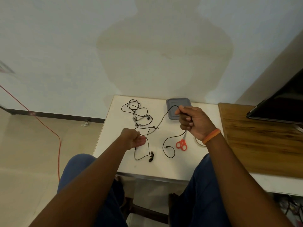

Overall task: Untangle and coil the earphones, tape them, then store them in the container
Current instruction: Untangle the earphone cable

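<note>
Right hand [193, 122] raised, pinching a black earphone cable [161, 119] above a grey lidded container [173, 104], left hand [135, 138] gripping the cable over the white table [114, 153], second tangled earphones [136, 112] behind, orange scissors [181, 144] nearby

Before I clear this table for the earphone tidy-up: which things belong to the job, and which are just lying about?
For the job:
- earphones in hand, held by left hand and right hand
- second tangled earphones
- grey container
- scissors

Lying about:
- dark screen
- wooden board
- orange floor cable
</note>
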The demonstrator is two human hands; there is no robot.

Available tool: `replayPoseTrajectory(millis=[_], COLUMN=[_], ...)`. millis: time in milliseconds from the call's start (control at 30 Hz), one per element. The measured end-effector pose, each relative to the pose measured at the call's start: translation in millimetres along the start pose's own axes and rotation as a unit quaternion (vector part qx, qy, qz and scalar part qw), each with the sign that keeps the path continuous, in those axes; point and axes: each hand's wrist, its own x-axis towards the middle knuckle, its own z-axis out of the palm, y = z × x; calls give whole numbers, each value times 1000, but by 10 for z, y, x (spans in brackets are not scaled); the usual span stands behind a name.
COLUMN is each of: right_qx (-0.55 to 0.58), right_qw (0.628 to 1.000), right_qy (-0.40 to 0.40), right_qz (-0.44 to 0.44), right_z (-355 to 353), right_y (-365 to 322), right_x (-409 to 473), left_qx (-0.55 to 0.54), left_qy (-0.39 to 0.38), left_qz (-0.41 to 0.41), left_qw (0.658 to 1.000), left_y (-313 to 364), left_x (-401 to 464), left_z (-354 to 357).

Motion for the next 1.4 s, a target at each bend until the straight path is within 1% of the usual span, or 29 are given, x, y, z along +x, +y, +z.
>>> replayPoseTrajectory(millis=[33,67,100,133,167,200,233,267,300,333,400,433,467,533,567,633,700,767,833,900,1033,1100,1133,1200,1233,1267,1333,1367,1400], right_qx=[-26,-52,-77,-99,-117,-132,-143,-153,-159,-160,-154,-153,-157,-157,-141,-70,19,94,160,211,254,246,244,260,263,256,237,233,232], right_qw=[1000,999,997,995,993,991,989,987,985,985,986,986,986,986,989,997,999,994,984,974,967,968,968,961,960,963,969,970,971], right_qy=[2,2,1,-1,-8,-19,-35,-50,-62,-68,-66,-59,-54,-47,-44,-40,-37,-51,-81,-80,-18,37,63,90,90,87,71,63,57], right_qz=[-1,-3,-5,-5,-5,-5,-4,-2,0,2,5,7,10,18,20,13,2,-7,-12,-18,-25,-21,-17,-13,-12,-8,1,3,3], right_z=[21,46,70,95,125,165,209,255,292,315,316,290,249,134,74,-14,-70,-113,-140,-137,-33,52,100,210,272,338,469,523,560], right_y=[11,21,28,37,45,54,60,63,62,61,57,53,44,18,1,-40,-84,-98,-95,-103,-112,-53,-9,95,140,181,261,294,319], right_x=[-6,-9,-16,-22,-29,-35,-39,-45,-51,-57,-63,-71,-84,-119,-132,-146,-140,-130,-130,-133,-108,-57,-25,30,43,46,33,13,-6], left_qx=[94,212,335,451,516,536,501,434,372,351,386,384,361,271,204,81,53,80,128,201,352,409,403,330,280,233,157,131,115], left_qy=[-34,-47,-29,19,75,105,80,10,-61,-113,-130,-128,-122,-83,-65,-50,-5,53,74,69,76,94,111,139,135,109,45,34,40], left_qz=[-11,-12,11,58,140,241,333,390,417,432,469,472,459,419,395,342,297,260,250,263,293,298,319,431,476,486,459,459,466], left_qw=[995,976,942,890,841,802,794,812,827,823,783,784,802,863,893,935,953,961,957,941,886,857,851,828,823,835,873,878,876], left_y=[20,61,118,179,216,262,295,329,344,366,395,416,438,491,512,505,425,284,156,48,12,32,34,-28,-78,-123,-201,-248,-276], left_x=[-58,-127,-169,-221,-254,-307,-375,-503,-620,-710,-786,-774,-748,-666,-613,-441,-164,50,163,204,65,-88,-203,-455,-575,-715,-909,-953,-989], left_z=[-35,-80,-140,-184,-201,-182,-126,-24,85,193,324,339,333,296,242,61,-165,-342,-424,-417,-239,-128,-77,51,130,215,360,405,432])
